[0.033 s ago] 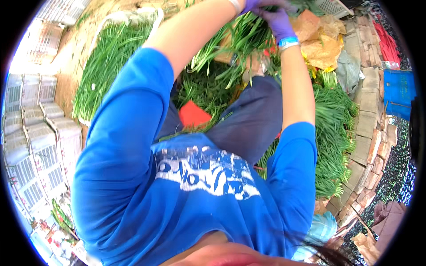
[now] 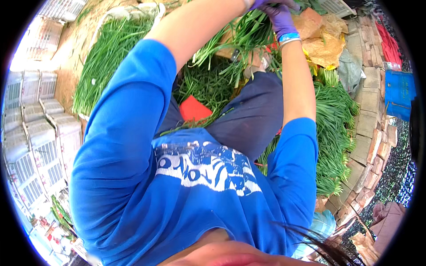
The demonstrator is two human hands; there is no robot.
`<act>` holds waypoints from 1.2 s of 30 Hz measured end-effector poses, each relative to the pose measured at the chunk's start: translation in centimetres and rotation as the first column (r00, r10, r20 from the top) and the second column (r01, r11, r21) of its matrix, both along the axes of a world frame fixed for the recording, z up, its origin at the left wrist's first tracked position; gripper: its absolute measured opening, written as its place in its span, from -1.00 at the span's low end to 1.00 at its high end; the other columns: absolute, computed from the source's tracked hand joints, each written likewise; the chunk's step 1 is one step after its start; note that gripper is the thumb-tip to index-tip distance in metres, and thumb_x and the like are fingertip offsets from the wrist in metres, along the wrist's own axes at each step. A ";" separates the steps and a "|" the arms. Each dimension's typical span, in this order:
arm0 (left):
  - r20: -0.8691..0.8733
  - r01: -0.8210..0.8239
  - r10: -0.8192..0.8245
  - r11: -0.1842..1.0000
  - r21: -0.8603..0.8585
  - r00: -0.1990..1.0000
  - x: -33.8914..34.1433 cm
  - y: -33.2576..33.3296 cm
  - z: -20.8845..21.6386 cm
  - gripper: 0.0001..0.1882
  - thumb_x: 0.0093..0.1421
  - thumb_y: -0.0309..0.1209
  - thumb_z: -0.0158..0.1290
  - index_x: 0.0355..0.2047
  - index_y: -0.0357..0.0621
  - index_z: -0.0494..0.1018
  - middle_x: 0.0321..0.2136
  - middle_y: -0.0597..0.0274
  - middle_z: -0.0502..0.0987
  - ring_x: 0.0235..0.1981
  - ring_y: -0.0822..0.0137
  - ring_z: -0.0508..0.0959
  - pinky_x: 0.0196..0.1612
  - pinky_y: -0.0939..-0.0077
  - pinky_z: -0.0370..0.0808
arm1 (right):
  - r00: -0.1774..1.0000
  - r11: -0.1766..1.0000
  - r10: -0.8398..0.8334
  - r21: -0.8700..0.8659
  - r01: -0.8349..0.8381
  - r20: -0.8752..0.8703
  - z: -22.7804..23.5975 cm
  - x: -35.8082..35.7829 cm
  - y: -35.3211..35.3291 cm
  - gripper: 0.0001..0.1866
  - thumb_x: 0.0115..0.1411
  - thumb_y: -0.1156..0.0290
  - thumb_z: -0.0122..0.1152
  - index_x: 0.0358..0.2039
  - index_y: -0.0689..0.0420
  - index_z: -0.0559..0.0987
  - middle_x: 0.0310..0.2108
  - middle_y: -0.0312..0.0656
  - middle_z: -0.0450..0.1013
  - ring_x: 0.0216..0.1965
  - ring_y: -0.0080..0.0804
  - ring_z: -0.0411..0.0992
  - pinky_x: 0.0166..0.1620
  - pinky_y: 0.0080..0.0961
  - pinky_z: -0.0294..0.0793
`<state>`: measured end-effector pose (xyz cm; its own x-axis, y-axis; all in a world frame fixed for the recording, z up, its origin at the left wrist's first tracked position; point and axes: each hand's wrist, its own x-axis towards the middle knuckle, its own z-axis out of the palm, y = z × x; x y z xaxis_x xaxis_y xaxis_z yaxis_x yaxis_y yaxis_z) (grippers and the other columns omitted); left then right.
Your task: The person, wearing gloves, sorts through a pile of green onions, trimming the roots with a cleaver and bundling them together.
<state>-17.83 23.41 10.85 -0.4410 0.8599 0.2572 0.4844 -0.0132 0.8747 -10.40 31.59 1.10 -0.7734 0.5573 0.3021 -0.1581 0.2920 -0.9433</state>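
Both my hands wear purple gloves and meet at the upper edge of the view. My left hand point(image 2: 262, 3), partly cut off by the edge, is closed on a bunch of long green leaves point(image 2: 254, 27), which look like chives. Those leaves hang down and spread left below the hand. Against it my right hand point(image 2: 280, 20) has its fingers bent in; what they grip is hidden. A loose heap of the same greens point(image 2: 208, 82) lies between my legs, with a flat red piece point(image 2: 194, 109) at its near side.
On the left stands a white-rimmed container point(image 2: 160, 15) full of greens point(image 2: 104, 57); stacked white crates point(image 2: 35, 142) are beyond it. Neat bundled greens point(image 2: 333, 137) lie to the right along a brick edging point(image 2: 368, 119). Brown paper and yellow wrapping point(image 2: 324, 44) sit near my right hand.
My right hand and forearm have shifted very slightly right and down. The bunch of chives stays at the hands.
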 end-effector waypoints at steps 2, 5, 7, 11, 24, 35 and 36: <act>0.082 0.071 -0.073 0.997 0.029 0.994 0.4 0.5 0.7 -0.04 -0.31 -0.25 0.34 0.03 -0.38 0.05 -0.25 0.03 0.44 -0.30 0.21 0.47 -0.27 0.38 0.45 | 0.973 0.994 0.100 -0.016 -0.106 -0.206 1.1 -0.1 -1.3 -0.49 -0.24 0.34 0.42 -0.22 0.19 0.48 -0.22 -0.26 0.43 -0.21 -0.47 0.36 -0.12 -0.51 0.35; 0.139 0.138 -0.145 0.989 0.058 0.980 0.7 0.6 2.4 -0.12 -0.30 -0.24 0.33 -0.03 -0.40 0.12 -0.32 0.03 0.46 -0.37 0.23 0.48 -0.31 0.40 0.45 | 0.984 0.978 0.164 0.146 -0.152 -0.076 2.0 1.5 -2.1 -0.43 -0.24 0.30 0.41 -0.17 0.20 0.45 -0.17 -0.25 0.41 -0.20 -0.47 0.36 -0.12 -0.50 0.35; 0.179 0.188 -0.200 0.979 0.083 0.963 0.8 0.4 4.0 -0.16 -0.29 -0.24 0.32 -0.07 -0.42 0.17 -0.38 0.03 0.47 -0.41 0.24 0.48 -0.34 0.41 0.45 | 0.979 0.980 0.095 0.155 -0.124 0.179 2.5 0.8 -1.4 -0.45 -0.19 0.27 0.36 -0.16 0.22 0.44 -0.17 -0.23 0.41 -0.19 -0.46 0.36 -0.12 -0.50 0.35; 0.291 0.312 -0.348 0.936 0.165 0.891 1.6 -1.9 7.3 -0.25 -0.28 -0.23 0.31 -0.14 -0.44 0.27 -0.48 0.03 0.50 -0.51 0.26 0.49 -0.40 0.44 0.45 | 0.997 0.994 0.006 0.106 0.003 -0.079 3.5 1.3 -0.9 -0.61 -0.08 0.28 0.22 -0.25 0.24 0.48 -0.35 -0.20 0.47 -0.34 -0.43 0.40 -0.23 -0.51 0.38; -0.244 -0.511 0.529 0.848 0.139 0.813 10.5 -17.3 -9.6 0.45 -0.49 -0.08 0.38 0.19 -0.15 -0.47 0.16 -0.30 -0.20 0.17 -0.13 0.02 0.14 0.30 0.16 | 0.933 0.952 -0.089 -0.305 -0.022 -0.348 12.2 4.0 -13.3 -0.67 -0.04 0.38 0.22 -0.30 0.34 0.45 -0.39 -0.17 0.45 -0.49 -0.43 0.41 -0.44 -0.52 0.38; 0.780 -0.105 -0.031 0.987 0.123 0.625 6.7 -21.7 -14.7 -0.77 0.12 -0.39 -0.07 -0.21 -0.20 0.35 -0.55 0.29 0.40 -0.71 0.53 0.31 -0.65 0.67 0.25 | 0.845 0.866 -0.151 -0.482 -0.137 -0.513 20.4 9.5 -11.7 -0.81 0.10 0.33 0.01 -0.40 0.18 0.47 -0.51 -0.13 0.44 -0.56 -0.35 0.39 -0.40 -0.45 0.44; 0.824 -0.013 -0.182 0.975 0.224 0.536 6.5 -23.2 -14.1 -0.84 0.14 -0.48 -0.12 -0.29 -0.23 0.41 -0.59 0.31 0.36 -0.75 0.60 0.23 -0.73 0.70 0.14 | 0.855 0.834 -0.098 -0.510 -0.208 -0.510 20.2 10.5 -9.8 -0.80 0.10 0.33 0.01 -0.36 0.18 0.48 -0.48 -0.12 0.45 -0.56 -0.36 0.40 -0.38 -0.47 0.44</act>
